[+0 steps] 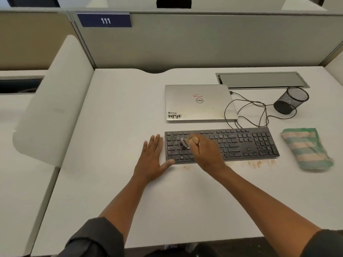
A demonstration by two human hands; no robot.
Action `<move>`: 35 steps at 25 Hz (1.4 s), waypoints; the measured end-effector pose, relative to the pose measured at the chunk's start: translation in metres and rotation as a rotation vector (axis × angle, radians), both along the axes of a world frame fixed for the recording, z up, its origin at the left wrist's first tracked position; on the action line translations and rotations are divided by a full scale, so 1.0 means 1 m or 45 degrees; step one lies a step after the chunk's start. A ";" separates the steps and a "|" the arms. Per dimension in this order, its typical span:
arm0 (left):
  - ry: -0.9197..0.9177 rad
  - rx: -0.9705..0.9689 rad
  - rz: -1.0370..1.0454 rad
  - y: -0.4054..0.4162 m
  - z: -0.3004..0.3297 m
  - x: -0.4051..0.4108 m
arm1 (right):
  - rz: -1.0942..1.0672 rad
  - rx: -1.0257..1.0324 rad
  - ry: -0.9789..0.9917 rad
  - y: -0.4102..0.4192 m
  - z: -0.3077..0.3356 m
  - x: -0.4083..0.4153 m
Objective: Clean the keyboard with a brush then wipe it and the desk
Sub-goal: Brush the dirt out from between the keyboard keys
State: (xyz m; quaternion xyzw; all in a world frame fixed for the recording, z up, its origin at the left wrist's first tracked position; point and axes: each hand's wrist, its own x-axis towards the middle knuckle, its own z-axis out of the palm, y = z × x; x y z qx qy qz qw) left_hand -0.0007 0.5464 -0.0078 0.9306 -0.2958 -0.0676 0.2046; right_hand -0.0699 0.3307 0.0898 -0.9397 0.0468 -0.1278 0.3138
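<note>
Head view: right hand (205,153) grips brush (184,143) on keyboard (241,143); left hand (152,158) flat

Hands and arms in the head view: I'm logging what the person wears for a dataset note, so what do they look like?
Both hands, left hand and right hand, are bare: no gloves, rings or watch visible. Forearms are bare too. Dark grey sleeves are pushed up toward the elbows on both arms.
</note>
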 end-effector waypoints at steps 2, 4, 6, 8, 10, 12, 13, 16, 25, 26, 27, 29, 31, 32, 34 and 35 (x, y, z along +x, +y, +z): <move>-0.010 0.003 -0.008 0.001 0.001 -0.001 | 0.027 0.054 -0.028 0.006 0.010 0.019; 0.009 -0.050 0.012 0.003 0.002 -0.001 | 0.049 0.014 -0.022 0.007 0.014 0.043; 0.049 -0.126 0.075 0.002 0.001 0.000 | 0.141 -0.049 0.055 0.009 0.011 0.061; 0.089 -0.193 0.151 0.002 0.001 0.000 | 0.305 -0.089 0.133 0.015 0.007 0.065; 0.113 -0.226 0.173 0.002 0.000 0.001 | 0.461 -0.090 0.167 0.022 0.006 0.053; 0.115 -0.245 0.164 0.002 -0.001 0.001 | 0.556 -0.078 0.202 0.024 0.006 0.029; 0.110 -0.253 0.163 0.002 -0.001 0.001 | 0.577 -0.080 0.232 0.023 0.009 0.015; 0.093 -0.268 0.175 0.001 0.000 0.001 | 0.616 -0.078 0.282 0.011 0.023 -0.013; 0.096 -0.248 0.173 0.000 -0.002 -0.001 | 0.364 0.063 0.128 0.019 0.017 0.013; 0.093 -0.245 0.170 0.000 -0.002 0.000 | 0.372 0.055 0.144 0.019 0.015 0.005; 0.090 -0.241 0.166 -0.001 -0.003 0.000 | 0.361 0.032 0.145 0.016 0.014 -0.003; 0.084 -0.237 0.158 0.000 -0.003 0.000 | 0.264 0.001 0.133 0.005 0.014 -0.010; 0.084 -0.239 0.149 0.000 -0.002 0.000 | 0.136 0.060 0.100 -0.004 0.016 -0.003; 0.083 -0.239 0.147 0.000 -0.001 0.000 | 0.104 0.105 0.076 -0.003 0.018 0.003; 0.081 -0.231 0.136 0.000 0.001 -0.001 | 0.117 0.161 0.051 0.008 0.022 0.016; 0.068 -0.224 0.120 0.000 0.001 -0.002 | 0.146 0.159 0.062 0.014 0.021 0.020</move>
